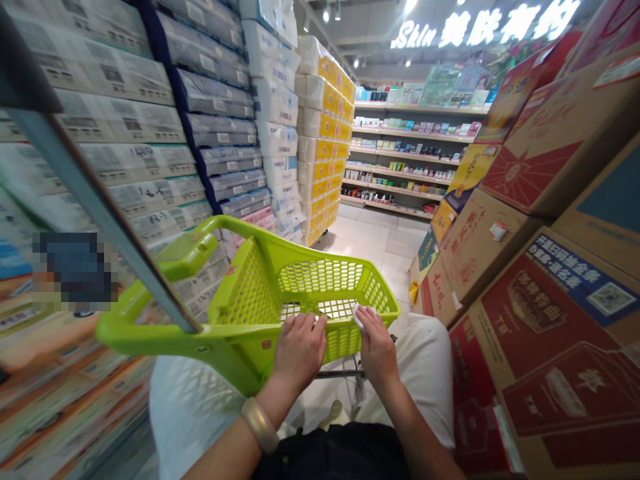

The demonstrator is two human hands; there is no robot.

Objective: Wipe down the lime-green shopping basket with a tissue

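Note:
A lime-green plastic shopping cart [250, 287] stands side-on before me, its lattice basket bare inside apart from the open mesh. My left hand [300, 347] is closed over the near rim, its fingers curled to the inner side. Further right along the same rim, my right hand [379, 347] presses a small white wad [357, 317] against the edge. It looks like a wipe or tissue; most of it is hidden under the fingers. A slanted metal pole [115, 227] rises from the cart's handle end at the left.
Tall stacks of wrapped tissue packs [215, 100] and yellow-sided packs [325, 133] line the left. Piled cardboard cartons [540, 320] crowd close on the right. Beyond the cart, a pale tiled aisle [370, 233] leads to shelves of small boxed goods [410, 153].

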